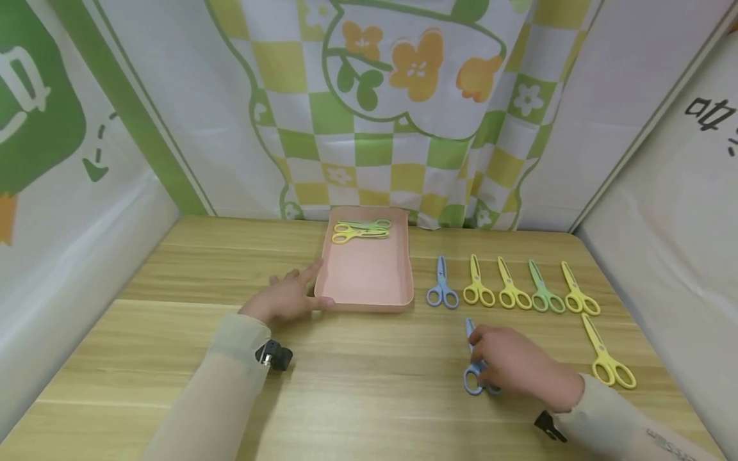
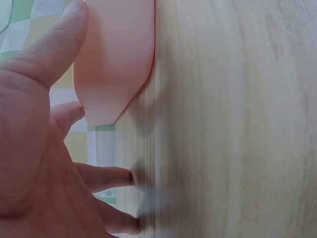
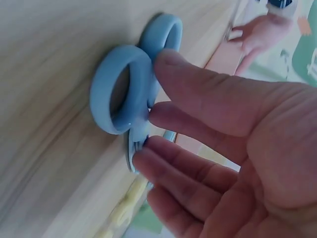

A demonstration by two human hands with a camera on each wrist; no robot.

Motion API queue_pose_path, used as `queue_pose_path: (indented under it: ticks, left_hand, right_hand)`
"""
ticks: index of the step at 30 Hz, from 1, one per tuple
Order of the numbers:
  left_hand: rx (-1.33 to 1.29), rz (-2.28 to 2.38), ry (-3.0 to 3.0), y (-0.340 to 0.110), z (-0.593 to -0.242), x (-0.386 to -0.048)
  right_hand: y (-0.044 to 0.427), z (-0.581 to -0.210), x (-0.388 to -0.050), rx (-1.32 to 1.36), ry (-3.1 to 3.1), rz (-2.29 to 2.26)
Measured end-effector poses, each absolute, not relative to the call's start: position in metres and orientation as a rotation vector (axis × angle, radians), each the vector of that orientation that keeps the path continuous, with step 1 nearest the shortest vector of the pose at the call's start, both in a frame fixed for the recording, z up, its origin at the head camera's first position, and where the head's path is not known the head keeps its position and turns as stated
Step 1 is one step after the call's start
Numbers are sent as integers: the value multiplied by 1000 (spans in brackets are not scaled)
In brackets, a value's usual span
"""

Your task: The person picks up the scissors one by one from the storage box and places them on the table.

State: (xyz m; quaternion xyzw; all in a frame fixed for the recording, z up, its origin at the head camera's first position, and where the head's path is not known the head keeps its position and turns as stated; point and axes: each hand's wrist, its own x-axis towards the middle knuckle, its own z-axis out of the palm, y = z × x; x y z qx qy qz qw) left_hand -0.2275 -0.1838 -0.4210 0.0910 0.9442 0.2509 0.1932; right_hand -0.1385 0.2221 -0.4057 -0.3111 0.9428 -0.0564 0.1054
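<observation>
My right hand grips blue scissors lying low on the table, thumb against one handle loop and fingertips near the pivot. The blades point away from me. At the pink tray, my left hand has its fingers spread, with thumb and index finger touching the near left corner. Inside the tray's far end lie green scissors and yellow scissors, overlapping.
Right of the tray is a row of scissors: blue, yellow, another yellow, green and one more yellow. Further yellow scissors lie beside my right wrist. A patterned curtain hangs behind the wooden table.
</observation>
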Motion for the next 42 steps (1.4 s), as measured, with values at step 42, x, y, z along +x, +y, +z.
queue_pose_path:
  ticks: [42]
  left_hand:
    - [270,676,2659,-184,-421,-227]
  right_hand:
    - [341,-409,-148,-872,2851,-56]
